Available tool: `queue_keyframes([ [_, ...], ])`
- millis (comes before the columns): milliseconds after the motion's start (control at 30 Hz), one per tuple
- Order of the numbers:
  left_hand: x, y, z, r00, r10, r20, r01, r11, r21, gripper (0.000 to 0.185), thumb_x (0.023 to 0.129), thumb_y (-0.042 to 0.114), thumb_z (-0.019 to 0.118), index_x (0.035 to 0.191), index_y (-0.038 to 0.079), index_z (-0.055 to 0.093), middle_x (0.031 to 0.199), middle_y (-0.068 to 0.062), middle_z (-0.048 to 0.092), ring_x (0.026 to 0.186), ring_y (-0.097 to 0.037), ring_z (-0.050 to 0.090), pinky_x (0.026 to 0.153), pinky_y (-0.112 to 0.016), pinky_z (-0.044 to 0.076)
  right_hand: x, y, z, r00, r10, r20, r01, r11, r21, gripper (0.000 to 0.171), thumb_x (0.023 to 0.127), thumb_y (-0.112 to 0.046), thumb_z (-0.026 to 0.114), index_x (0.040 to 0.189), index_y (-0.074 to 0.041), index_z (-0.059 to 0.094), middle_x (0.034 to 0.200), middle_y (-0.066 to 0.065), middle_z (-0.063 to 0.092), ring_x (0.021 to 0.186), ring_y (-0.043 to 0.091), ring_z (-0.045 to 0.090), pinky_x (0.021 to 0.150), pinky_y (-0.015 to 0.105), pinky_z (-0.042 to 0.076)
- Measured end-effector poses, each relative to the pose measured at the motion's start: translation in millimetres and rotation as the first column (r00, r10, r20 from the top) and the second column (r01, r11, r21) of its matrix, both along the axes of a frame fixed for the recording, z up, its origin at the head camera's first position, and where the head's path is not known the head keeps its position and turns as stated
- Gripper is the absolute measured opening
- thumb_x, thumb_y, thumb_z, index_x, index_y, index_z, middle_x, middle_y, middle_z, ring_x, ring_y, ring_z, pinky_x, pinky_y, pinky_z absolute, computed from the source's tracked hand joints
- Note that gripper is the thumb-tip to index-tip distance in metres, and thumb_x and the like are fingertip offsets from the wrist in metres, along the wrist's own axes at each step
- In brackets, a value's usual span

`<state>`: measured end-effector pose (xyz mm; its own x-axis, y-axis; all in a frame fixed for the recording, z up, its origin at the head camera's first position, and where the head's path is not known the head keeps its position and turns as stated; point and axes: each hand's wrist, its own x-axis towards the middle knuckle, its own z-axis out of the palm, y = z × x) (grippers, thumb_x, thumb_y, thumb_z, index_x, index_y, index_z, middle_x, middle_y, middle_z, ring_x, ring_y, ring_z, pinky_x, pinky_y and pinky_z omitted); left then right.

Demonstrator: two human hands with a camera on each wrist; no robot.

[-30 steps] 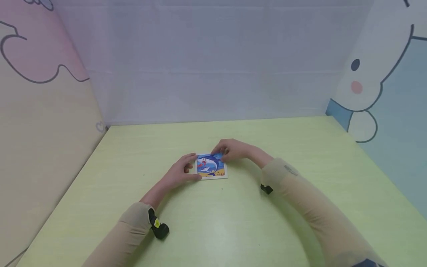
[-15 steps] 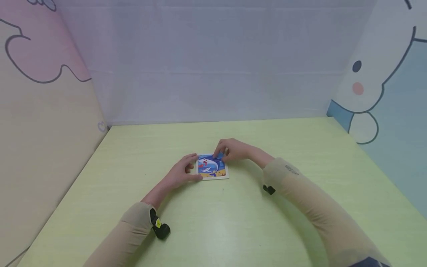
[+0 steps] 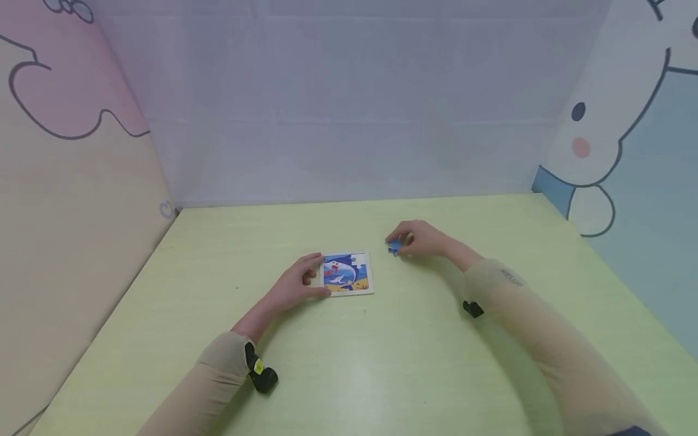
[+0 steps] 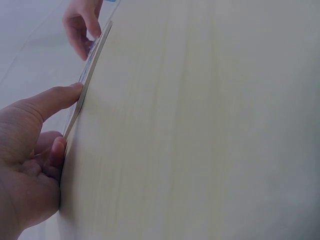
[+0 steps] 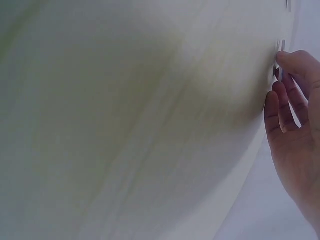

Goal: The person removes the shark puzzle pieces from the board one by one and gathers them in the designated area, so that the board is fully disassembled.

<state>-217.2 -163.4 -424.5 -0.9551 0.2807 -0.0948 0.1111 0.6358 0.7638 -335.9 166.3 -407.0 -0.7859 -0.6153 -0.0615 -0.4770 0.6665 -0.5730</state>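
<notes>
Fingers and thumb of the right hand (image 3: 420, 238) pinch a small blue puzzle piece (image 3: 394, 246) to the right of the board, probably by its edges so its face stays visible; whether it touches the table (image 3: 349, 363) I cannot tell. The puzzle board (image 3: 351, 292) lies flat mid-table, its far-right corner showing a pale gap. The left hand (image 3: 294, 281) grips the board's left side, thumb at the near corner and a fingertip at the far one, a spread that likely stops it sliding and leaves the right side free.
</notes>
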Motion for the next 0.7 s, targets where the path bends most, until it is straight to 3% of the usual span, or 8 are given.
queue_keyframes([
  [133,-1.4,0.9,-2.6,1.0,-0.003,-0.003,0.003,1.0,0.003,0.081,0.083,0.024,0.08,0.152,0.01,0.039,0.16,-0.006,0.033,0.115,-0.024,0.049,0.096,-0.035,0.042,-0.3,36.1,-4.2,0.999,-0.025,0.022,0.026,0.999,-0.045,0.035,0.089,-0.007,0.068,0.123,-0.011,0.07,0.122,0.012,0.064,0.109,0.026,0.062,0.094,0.039,0.053],
  [333,-1.8,3.4,-1.4,1.0,-0.007,-0.006,0.007,1.0,0.004,0.081,0.083,0.023,0.079,0.152,0.011,0.039,0.161,-0.005,0.032,0.115,-0.023,0.049,0.097,-0.036,0.042,4.9,89.1,-6.1,0.995,-0.065,0.081,0.075,0.99,-0.116,0.036,0.091,-0.012,0.07,0.126,-0.007,0.067,0.124,0.014,0.064,0.108,0.025,0.06,0.088,0.022,0.048],
  [567,-0.8,3.6,4.5,1.0,-0.009,-0.006,0.009,1.0,-0.002,0.081,0.083,0.022,0.079,0.152,0.009,0.038,0.161,-0.007,0.031,0.116,-0.025,0.049,0.097,-0.036,0.042,12.8,121.4,0.9,0.987,-0.098,0.127,0.11,0.99,-0.087,0.039,0.092,-0.02,0.07,0.13,-0.011,0.066,0.128,0.012,0.063,0.116,0.025,0.053,0.096,0.031,0.04],
  [700,-1.7,2.3,5.1,1.0,-0.014,0.001,0.014,1.0,-0.006,0.082,0.083,0.022,0.079,0.153,0.01,0.037,0.161,-0.006,0.031,0.117,-0.025,0.049,0.098,-0.037,0.043,17.4,125.8,3.7,0.982,-0.089,0.165,0.106,0.989,-0.102,0.041,0.091,-0.02,0.071,0.131,-0.01,0.065,0.13,0.013,0.062,0.119,0.026,0.053,0.097,0.029,0.04],
])
